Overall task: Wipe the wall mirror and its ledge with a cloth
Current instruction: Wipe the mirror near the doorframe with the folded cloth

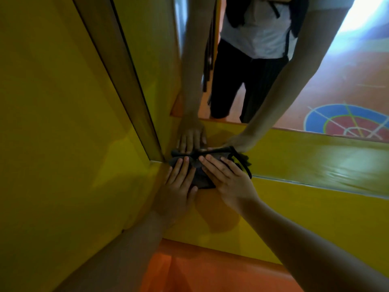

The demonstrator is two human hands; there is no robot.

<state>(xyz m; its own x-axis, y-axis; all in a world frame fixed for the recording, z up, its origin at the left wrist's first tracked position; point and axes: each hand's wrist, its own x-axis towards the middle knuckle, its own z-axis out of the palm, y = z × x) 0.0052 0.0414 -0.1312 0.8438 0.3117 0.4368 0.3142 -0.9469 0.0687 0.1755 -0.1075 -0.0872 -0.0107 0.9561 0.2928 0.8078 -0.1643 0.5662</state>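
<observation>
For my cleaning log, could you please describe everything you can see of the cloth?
The cloth is dark grey fabric, bunched into a pad with a cord at its right edge. It lies on the yellow ledge against the mirror, near its left corner, pressed down by the left hand and right hand, fingers straight.

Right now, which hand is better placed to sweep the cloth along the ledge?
Probably the right hand: it lies flat on the cloth toward the long ledge; the left hand sits by the corner.
</observation>
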